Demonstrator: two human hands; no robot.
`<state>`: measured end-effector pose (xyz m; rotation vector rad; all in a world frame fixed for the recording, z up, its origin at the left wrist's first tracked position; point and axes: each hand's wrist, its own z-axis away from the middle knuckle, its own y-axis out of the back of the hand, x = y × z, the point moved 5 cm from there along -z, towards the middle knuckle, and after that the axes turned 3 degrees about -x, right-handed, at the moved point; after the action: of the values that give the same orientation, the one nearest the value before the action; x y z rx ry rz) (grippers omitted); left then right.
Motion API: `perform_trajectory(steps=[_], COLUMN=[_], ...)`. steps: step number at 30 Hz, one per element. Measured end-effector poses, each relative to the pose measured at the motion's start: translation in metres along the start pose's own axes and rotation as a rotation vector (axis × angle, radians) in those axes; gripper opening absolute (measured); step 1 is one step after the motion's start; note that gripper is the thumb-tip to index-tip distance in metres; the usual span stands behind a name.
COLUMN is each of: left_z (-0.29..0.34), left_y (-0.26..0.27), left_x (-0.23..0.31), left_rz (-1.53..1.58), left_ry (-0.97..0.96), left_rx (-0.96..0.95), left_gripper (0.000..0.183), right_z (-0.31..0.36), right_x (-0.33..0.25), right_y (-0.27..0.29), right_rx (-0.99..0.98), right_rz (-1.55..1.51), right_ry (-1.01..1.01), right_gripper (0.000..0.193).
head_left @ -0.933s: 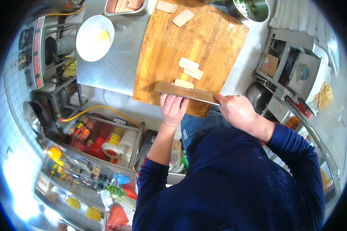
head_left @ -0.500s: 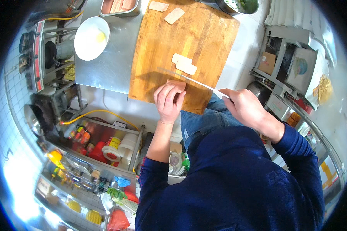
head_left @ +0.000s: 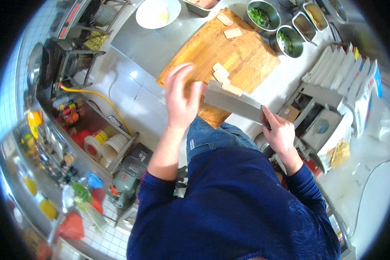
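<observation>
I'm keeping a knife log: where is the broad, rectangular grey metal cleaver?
In the head view, the cleaver is right of centre, gripped in the person's right hand, its blade crossing the right edge of the brown wooden cutting board.

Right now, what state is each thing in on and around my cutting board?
Wooden cutting board: bearing several meat slices.
Meat slices: cut thin, two lying apart from the rest.
Cleaver: held, blade's broad face showing.
Right hand: closed on the cleaver's handle.
Left hand: open, blurred, holding nothing visible.
White bowl: uncovered, something yellow inside.
Nearer steel pot: uncovered, greens inside.
Farther steel pot: uncovered, greens inside.
</observation>
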<state>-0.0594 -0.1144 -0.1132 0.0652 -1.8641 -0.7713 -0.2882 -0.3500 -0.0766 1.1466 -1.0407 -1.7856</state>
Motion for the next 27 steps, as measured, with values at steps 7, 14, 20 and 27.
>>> perform_trajectory(steps=[7, 14, 20, 27], left_z=[0.041, 0.068, 0.03, -0.042], left_y=[-0.071, -0.092, -0.094, -0.067], left_x=[0.046, 0.034, 0.022, -0.034], left_rz=[-0.082, 0.181, 0.319, -0.22], left_ry=[-0.092, 0.185, 0.202, -0.029], left_rx=[-0.832, -0.663, -0.615, -0.562], left_gripper=[0.027, 0.019, 0.016, 0.042], right_z=[0.034, 0.055, 0.051, 0.055], right_x=[0.014, 0.02, 0.02, 0.032], right_y=[0.009, -0.001, -0.013, -0.022], right_rx=[0.068, 0.055, 0.128, -0.012], right_rz=[0.209, 0.169, 0.073, -0.086], right_ry=[0.3, 0.286, 0.152, -0.121], right_gripper=[0.057, 0.055, 0.034, 0.027])
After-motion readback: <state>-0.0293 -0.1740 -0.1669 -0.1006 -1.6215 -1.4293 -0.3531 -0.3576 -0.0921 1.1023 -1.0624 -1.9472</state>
